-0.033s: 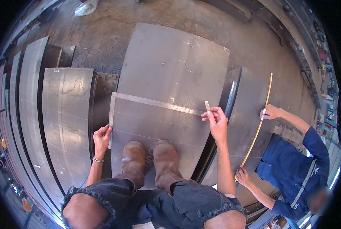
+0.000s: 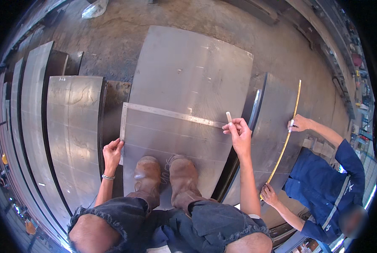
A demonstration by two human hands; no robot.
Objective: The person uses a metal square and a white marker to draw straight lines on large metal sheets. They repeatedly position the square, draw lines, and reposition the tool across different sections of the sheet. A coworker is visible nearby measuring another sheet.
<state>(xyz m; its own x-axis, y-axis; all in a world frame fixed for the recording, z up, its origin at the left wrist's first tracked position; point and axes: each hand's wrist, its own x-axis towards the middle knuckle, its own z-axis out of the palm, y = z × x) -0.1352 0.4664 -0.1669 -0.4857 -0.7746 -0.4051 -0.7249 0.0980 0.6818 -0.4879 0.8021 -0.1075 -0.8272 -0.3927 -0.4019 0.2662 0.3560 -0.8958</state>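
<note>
Pinning long L-shaped steel square (image 2: 163,113) flat on grey metal sheet (image 2: 188,71): left hand (image 2: 112,152) grips short leg, right hand (image 2: 239,134) grasps white chalk stick (image 2: 229,117) at blade end

Not much packaging or signage here. Only a crumpled whitish plastic bag (image 2: 94,8) up at the far edge of the concrete floor (image 2: 112,38), top left, lying beyond the steel sheets. No labels or signs readable anywhere, no screens either. Cluttered stuff along the right rim too blurred and small to tell apart.
</note>
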